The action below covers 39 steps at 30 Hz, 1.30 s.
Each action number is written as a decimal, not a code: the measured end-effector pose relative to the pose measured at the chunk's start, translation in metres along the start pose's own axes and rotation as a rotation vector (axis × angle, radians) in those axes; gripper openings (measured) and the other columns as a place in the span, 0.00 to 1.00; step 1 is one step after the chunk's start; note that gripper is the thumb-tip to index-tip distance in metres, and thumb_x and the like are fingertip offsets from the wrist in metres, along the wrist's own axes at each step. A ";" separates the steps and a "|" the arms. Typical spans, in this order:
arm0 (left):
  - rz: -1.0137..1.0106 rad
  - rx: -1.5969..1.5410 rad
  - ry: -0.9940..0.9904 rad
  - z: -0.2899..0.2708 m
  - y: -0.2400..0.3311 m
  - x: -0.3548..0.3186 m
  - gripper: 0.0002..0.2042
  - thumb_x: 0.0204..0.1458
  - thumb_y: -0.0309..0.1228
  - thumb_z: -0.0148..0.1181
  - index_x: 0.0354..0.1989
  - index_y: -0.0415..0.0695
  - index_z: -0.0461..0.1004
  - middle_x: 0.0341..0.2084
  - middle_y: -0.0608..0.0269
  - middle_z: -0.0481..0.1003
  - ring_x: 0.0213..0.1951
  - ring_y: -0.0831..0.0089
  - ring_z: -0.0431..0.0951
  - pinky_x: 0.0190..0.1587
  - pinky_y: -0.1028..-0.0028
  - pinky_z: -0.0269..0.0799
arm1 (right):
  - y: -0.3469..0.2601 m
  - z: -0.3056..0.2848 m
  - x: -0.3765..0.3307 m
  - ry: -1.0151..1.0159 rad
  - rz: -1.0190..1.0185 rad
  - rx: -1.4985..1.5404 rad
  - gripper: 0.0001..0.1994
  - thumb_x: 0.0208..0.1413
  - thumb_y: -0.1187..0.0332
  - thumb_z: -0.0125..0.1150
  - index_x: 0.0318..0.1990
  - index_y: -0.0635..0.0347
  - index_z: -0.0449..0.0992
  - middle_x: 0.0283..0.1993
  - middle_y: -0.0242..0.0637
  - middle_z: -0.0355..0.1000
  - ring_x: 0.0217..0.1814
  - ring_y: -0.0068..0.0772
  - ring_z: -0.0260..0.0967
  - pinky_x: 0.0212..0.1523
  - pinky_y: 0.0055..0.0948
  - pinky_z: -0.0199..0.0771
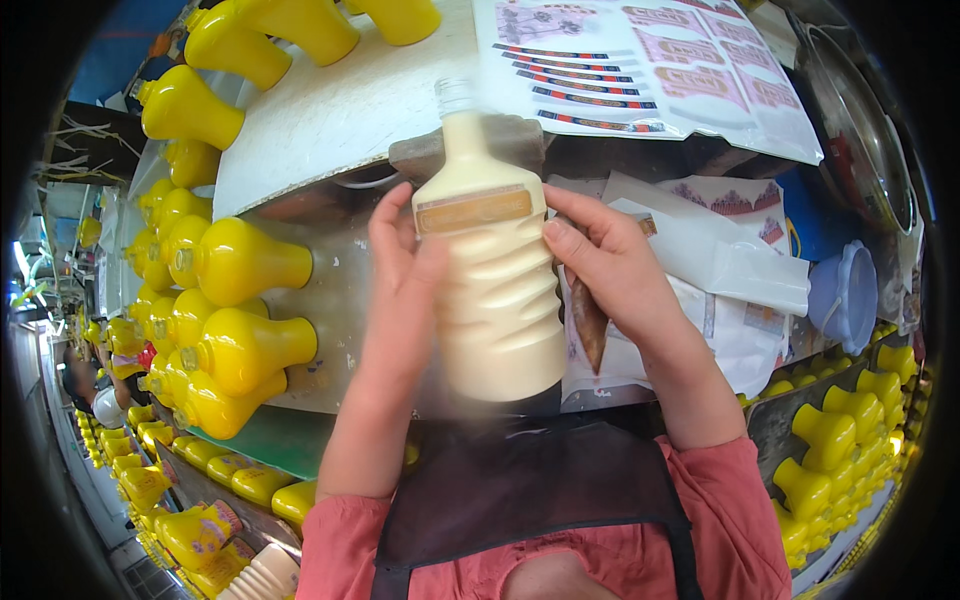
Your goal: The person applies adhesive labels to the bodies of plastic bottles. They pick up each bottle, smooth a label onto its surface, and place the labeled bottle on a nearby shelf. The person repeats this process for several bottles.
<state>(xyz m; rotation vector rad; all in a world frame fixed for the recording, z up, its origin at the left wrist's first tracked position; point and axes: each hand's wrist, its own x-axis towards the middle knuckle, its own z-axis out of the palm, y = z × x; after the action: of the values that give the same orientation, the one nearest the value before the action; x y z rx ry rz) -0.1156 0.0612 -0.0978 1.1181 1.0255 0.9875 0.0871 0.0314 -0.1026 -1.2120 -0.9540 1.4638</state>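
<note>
A cream-coloured bottle (pixel 505 300) with a spiral-ribbed body and a clear glass mouth lies on its back in front of me, neck pointing away. Across its shoulder runs a gold-brown label strip (pixel 478 209). My left hand (pixel 402 275) is closed against the bottle's left side, its thumb smeared by motion over the front. On the other side, my right hand (pixel 612 262) grips the shoulder, thumb and fingers at the right end of the strip. A brown pointed flat tool (pixel 588 330) sticks down from under the right palm; its other end is hidden.
Beyond the bottle's neck stands a small dark block (pixel 415 155). A white sheet of decals (pixel 640 75) lies at the far right, with white papers (pixel 720 255) below it. Several yellow vases (pixel 255 262) crowd the left. At right hang a lilac bucket (pixel 845 298) and more yellow vases (pixel 825 432).
</note>
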 end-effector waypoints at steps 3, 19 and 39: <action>-0.058 -0.107 -0.048 0.000 -0.007 -0.001 0.33 0.62 0.37 0.53 0.72 0.39 0.48 0.65 0.50 0.62 0.66 0.63 0.65 0.68 0.65 0.61 | 0.002 0.007 -0.007 0.025 -0.159 -0.153 0.24 0.65 0.65 0.57 0.65 0.68 0.70 0.53 0.47 0.78 0.52 0.35 0.77 0.55 0.31 0.74; -0.025 -0.162 -0.015 0.003 0.005 -0.010 0.40 0.59 0.22 0.60 0.76 0.41 0.43 0.67 0.47 0.62 0.64 0.64 0.68 0.64 0.66 0.68 | -0.016 0.002 -0.015 0.013 -0.044 -0.199 0.30 0.64 0.66 0.62 0.71 0.66 0.63 0.43 0.27 0.73 0.37 0.08 0.65 0.36 0.14 0.67; 0.024 -0.307 -0.105 -0.012 -0.002 0.000 0.33 0.63 0.27 0.55 0.75 0.42 0.50 0.69 0.55 0.60 0.68 0.68 0.62 0.69 0.67 0.59 | -0.017 0.015 0.003 0.174 -0.062 -0.304 0.26 0.63 0.66 0.63 0.66 0.68 0.69 0.56 0.37 0.75 0.51 0.19 0.70 0.52 0.21 0.71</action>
<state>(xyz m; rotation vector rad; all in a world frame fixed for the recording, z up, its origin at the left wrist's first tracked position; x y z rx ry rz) -0.1273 0.0639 -0.1015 0.9189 0.7475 1.0542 0.0759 0.0380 -0.0840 -1.4893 -1.1101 1.1711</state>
